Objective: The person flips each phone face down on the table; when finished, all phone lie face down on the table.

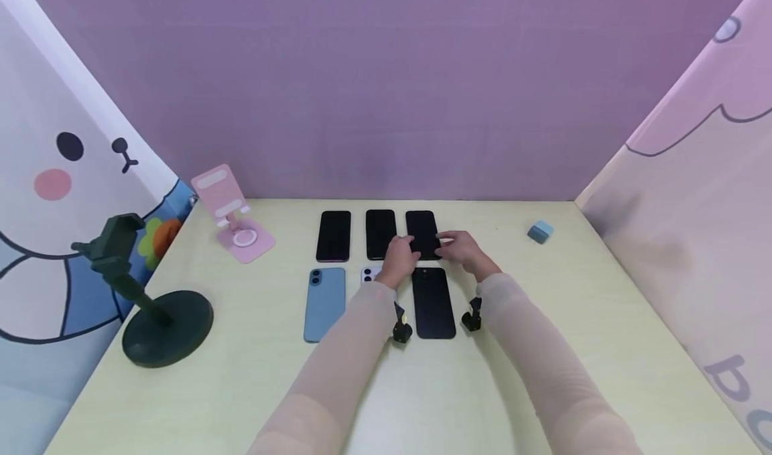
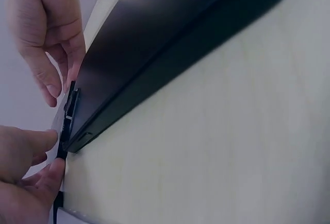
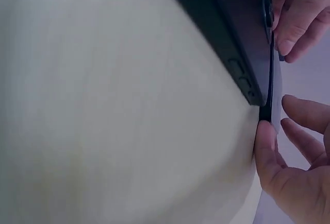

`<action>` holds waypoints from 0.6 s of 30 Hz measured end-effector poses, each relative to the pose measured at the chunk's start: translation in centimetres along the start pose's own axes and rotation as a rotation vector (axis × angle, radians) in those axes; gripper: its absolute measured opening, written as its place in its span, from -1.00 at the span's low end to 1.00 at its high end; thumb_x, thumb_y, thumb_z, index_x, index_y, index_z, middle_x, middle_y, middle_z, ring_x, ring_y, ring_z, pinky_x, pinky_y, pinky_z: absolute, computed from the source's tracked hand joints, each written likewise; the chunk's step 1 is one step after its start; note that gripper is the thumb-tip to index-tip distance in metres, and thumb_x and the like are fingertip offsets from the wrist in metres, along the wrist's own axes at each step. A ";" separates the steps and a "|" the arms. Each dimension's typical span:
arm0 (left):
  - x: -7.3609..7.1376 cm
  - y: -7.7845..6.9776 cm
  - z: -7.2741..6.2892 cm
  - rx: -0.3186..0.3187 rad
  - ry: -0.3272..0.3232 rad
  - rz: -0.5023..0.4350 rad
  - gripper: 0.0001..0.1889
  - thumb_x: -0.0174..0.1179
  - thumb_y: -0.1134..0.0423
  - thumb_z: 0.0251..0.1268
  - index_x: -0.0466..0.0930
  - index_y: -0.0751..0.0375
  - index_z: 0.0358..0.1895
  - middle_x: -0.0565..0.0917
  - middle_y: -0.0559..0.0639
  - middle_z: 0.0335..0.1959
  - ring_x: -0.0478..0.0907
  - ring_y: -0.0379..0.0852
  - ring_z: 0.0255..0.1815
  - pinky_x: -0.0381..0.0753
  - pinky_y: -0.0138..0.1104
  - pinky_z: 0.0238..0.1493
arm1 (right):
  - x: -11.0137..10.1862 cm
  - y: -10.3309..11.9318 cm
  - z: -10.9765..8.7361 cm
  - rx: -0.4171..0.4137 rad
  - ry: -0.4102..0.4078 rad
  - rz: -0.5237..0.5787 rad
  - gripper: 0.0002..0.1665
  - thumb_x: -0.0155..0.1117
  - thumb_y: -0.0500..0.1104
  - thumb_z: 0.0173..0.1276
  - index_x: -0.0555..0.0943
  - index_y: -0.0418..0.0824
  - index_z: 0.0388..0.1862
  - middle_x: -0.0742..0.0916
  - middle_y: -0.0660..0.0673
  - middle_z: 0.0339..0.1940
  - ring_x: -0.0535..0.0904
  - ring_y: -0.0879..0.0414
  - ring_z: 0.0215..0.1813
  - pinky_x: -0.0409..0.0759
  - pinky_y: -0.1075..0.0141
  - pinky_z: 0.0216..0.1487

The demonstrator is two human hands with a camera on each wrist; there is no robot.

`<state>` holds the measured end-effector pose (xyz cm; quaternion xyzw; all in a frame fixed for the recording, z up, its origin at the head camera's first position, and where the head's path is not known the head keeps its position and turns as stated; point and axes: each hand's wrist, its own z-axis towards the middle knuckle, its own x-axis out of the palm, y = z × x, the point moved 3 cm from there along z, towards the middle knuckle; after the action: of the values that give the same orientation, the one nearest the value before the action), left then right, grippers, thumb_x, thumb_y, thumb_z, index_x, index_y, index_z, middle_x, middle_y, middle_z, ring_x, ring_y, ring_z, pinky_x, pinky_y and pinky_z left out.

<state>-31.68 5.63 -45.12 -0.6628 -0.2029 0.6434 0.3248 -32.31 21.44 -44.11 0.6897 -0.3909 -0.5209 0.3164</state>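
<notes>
In the head view, a black phone (image 1: 421, 231) lies screen up at the right end of the back row. My left hand (image 1: 398, 262) holds its left edge with thumb and fingertips, and my right hand (image 1: 464, 251) holds the opposite edge. Just in front lies a dark phone (image 1: 433, 302), back up; its dark body (image 2: 139, 33) looms large in the left wrist view. The left forearm partly covers a pale lilac phone (image 1: 368, 274). Left of that is a blue phone (image 1: 324, 302), back up. Two more black phones (image 1: 334, 236) lie in the back row.
At the back left stands a pink phone stand (image 1: 246, 237). A dark green stand with a round base (image 1: 169, 328) is at the table's left edge. Toward the back right sits a small blue block (image 1: 539, 232). A purple backdrop (image 1: 410, 86) rises behind the table.
</notes>
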 end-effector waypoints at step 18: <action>0.0 -0.3 -0.3 0.004 -0.016 0.052 -0.63 0.19 0.33 0.38 0.54 0.44 0.18 0.56 0.24 0.13 0.45 0.08 0.21 0.40 -0.25 0.22 | 0.0 -0.2 0.2 0.001 0.006 0.048 -0.44 0.18 -0.44 0.33 0.44 -0.37 0.33 0.53 -0.41 0.21 0.50 -0.07 0.12 0.54 0.34 -0.21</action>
<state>-31.34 5.78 -44.96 -0.6620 -0.1868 0.6574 0.3077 -32.44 21.52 -44.34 0.6820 -0.4067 -0.5107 0.3295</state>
